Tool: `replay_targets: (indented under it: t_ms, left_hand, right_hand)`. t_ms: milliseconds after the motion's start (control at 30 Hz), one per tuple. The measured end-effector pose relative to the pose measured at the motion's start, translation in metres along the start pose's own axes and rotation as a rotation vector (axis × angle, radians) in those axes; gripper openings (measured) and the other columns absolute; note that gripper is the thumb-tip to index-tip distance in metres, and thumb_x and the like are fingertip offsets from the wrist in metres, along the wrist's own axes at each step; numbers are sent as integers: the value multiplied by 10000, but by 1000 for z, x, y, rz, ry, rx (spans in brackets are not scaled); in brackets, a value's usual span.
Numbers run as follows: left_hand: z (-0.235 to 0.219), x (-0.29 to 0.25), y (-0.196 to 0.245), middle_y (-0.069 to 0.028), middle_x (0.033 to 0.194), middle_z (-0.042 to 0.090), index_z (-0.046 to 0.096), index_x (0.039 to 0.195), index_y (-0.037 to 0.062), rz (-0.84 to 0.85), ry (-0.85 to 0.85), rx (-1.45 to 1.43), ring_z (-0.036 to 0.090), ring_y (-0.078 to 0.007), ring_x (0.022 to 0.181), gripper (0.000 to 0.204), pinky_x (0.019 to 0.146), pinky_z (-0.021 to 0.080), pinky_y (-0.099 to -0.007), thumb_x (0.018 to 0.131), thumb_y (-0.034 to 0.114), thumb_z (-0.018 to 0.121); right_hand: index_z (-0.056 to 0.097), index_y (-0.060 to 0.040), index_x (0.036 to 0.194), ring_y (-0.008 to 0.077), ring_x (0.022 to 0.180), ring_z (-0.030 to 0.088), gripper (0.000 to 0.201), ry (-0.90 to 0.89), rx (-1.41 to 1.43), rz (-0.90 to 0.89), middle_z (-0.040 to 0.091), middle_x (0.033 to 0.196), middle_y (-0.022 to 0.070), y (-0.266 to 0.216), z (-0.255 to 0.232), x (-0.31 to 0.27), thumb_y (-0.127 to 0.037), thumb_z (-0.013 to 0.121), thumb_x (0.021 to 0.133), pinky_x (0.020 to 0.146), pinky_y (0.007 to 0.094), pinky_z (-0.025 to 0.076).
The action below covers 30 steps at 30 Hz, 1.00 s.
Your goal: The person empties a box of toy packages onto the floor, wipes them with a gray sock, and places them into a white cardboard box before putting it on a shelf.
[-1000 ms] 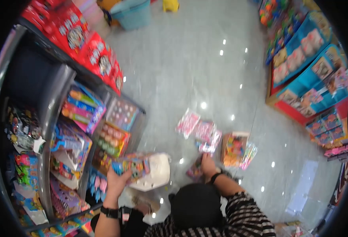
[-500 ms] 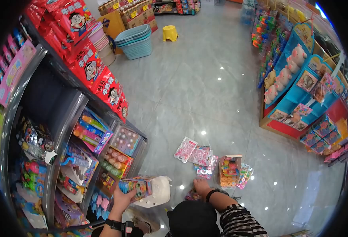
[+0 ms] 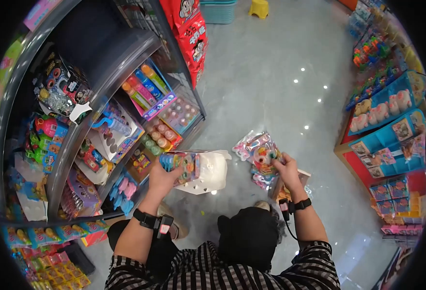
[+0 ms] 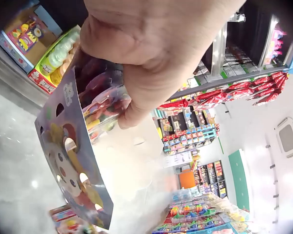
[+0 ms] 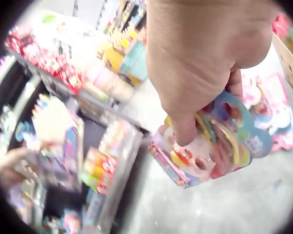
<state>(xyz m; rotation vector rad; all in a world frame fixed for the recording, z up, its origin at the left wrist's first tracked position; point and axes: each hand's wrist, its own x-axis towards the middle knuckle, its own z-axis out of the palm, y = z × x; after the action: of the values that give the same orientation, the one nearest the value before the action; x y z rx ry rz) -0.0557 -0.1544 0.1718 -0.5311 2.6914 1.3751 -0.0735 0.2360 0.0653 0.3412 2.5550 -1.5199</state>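
My left hand (image 3: 163,180) grips a cardboard display box (image 3: 214,170) with a white back panel, held beside the shelf. Several colourful packets (image 3: 188,163) stand inside it, and the left wrist view shows the thumb pressed against them. A cartoon print covers the box's outer panel (image 4: 71,161). My right hand (image 3: 289,172) pinches a small bunch of colourful blister packs (image 5: 222,141), raised over the floor. Below them on the floor lie more pink packs (image 5: 278,105), partly hidden by the hand and the bunch.
At left, a curved shelf unit (image 3: 143,50) carries toy boxes and candy-coloured bottles (image 3: 162,135). An open carton (image 3: 302,179) sits on the floor beneath my right forearm. Across the aisle stands a blue display rack (image 3: 387,130). A yellow stool (image 3: 259,8) and turquoise baskets (image 3: 218,11) are farther ahead.
My right hand has come up from the floor near my body, now holding a bunch of blister packs. The left hand keeps its grip on the display box. The head view has shifted.
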Motion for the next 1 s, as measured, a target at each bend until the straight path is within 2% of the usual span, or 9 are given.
replay_targets:
  t_ms: [100,267,400,533,600,667,700,867,1000]
  left_hand:
    - [0,-2,10,-145,938,688,555,1098,-39,12,-17,-81,672,-222,830,507,770,516,-343,706,186,785]
    - [5,-4,11,-131,971,688,549,1113,-43,9,-51,-250,669,-209,849,503,784,515,-334,710,158,775]
    - [4,-11,27,-134,969,687,547,1115,-45,-13,-75,-265,668,-207,847,517,785,514,-331,704,169,777]
    - [21,3,2,-139,938,685,560,1097,-44,27,-96,-224,668,-211,831,534,770,515,-328,686,206,790]
    - [25,4,-1,-140,924,684,567,1089,-44,46,-94,-220,669,-217,824,539,759,515,-328,679,223,793]
    - [22,-3,16,-152,918,683,582,1072,-39,-23,-226,-264,674,-230,798,529,732,516,-337,669,236,789]
    - [25,-3,17,-148,867,687,618,1020,-31,39,-207,-258,677,-235,747,478,699,517,-348,664,247,777]
    - [29,-18,32,-124,761,690,662,923,-16,-13,-228,-160,676,-233,688,390,671,523,-350,667,261,763]
    - [38,-21,27,-133,788,695,662,919,-19,-37,-249,-135,679,-226,703,414,680,529,-348,659,283,773]
  right_hand:
    - [603,19,1084,116,833,616,220,-67,706,19,650,946,33,-58,-34,-14,-22,600,869,766,264,502]
    - [592,48,1119,123,851,632,253,-146,922,59,667,959,65,-87,-64,-36,-48,618,886,781,264,510]
    - [604,34,1075,115,843,634,217,-157,593,-71,676,942,53,-101,-72,-47,-69,639,887,772,258,503]
    - [623,12,997,124,794,634,140,-140,234,-319,688,897,57,-174,-74,-81,-72,649,887,750,266,499]
    - [647,-12,950,181,808,647,150,-80,-125,-493,688,895,73,-205,-71,-90,-17,676,803,755,297,507]
    - [668,-53,927,233,871,638,219,-66,-579,-1120,684,928,66,-226,-60,-93,-49,676,708,786,343,507]
    - [663,-56,900,232,913,599,230,-90,-670,-1211,663,904,46,-231,-52,-95,-103,632,676,844,367,484]
    - [646,-68,839,211,924,542,155,-263,-986,-1333,596,816,17,-219,-4,-97,-126,589,706,928,364,424]
    - [696,-76,890,219,1039,519,221,-418,-1279,-1291,630,922,4,-213,25,-92,-163,590,716,1066,430,347]
